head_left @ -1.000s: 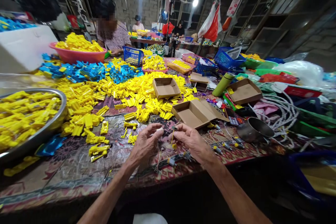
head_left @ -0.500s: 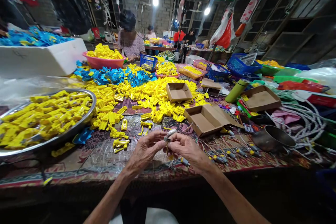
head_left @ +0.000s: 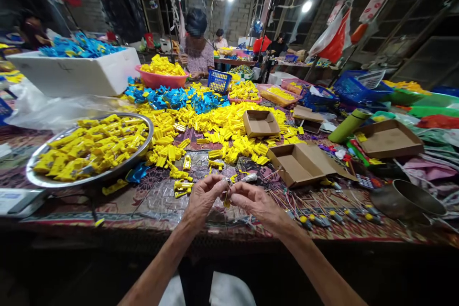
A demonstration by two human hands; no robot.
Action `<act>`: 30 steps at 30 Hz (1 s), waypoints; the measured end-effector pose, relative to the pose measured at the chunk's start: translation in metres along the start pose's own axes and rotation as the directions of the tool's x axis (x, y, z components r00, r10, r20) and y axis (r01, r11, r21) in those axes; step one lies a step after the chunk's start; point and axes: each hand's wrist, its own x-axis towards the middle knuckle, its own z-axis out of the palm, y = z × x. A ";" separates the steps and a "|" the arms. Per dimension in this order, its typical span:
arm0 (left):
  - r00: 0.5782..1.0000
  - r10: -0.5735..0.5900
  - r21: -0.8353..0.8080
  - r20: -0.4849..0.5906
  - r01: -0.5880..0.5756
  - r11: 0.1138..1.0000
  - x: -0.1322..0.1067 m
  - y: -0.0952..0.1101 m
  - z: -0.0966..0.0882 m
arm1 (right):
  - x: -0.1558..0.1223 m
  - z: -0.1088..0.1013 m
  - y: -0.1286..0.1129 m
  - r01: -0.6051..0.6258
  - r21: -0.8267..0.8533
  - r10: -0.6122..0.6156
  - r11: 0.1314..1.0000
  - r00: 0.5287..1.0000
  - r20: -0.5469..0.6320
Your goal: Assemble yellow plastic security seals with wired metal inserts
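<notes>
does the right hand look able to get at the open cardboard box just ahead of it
Probably yes: the open cardboard box lies just beyond the right hand, with only loose wires between. But its fingers and the left hand are pinching a small wired part.

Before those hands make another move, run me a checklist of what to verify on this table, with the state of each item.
1. Grip: left hand and right hand both pinch the small wired piece at their fingertips: ok.
2. What exactly that piece is: cannot tell, the fingers cover most of it.
3. Open cardboard box stands mouth up just beyond the right hand: ok.
4. Row of wired pieces lies on the cloth on the right hand's side, apart from it: ok.
5. Loose yellow parts lie near the left hand, not touching it: ok.
</notes>
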 end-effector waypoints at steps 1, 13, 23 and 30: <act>1.000 -0.013 -0.012 -0.004 0.013 1.000 0.000 0.000 -0.001 | 0.000 0.001 0.001 0.003 -0.015 -0.002 1.000 1.000 0.016; 0.970 -0.240 -0.302 -0.039 0.217 0.928 0.002 -0.001 -0.011 | -0.013 0.017 0.039 -0.126 0.363 0.060 0.923 0.981 0.187; 0.939 -0.340 -0.433 -0.054 0.284 0.855 -0.005 -0.009 -0.023 | -0.018 0.029 0.058 -0.144 0.460 0.159 0.876 0.987 0.007; 0.935 -0.352 -0.404 -0.038 0.308 0.861 -0.013 -0.008 -0.025 | -0.022 0.032 0.061 -0.195 0.469 0.198 0.862 0.979 0.045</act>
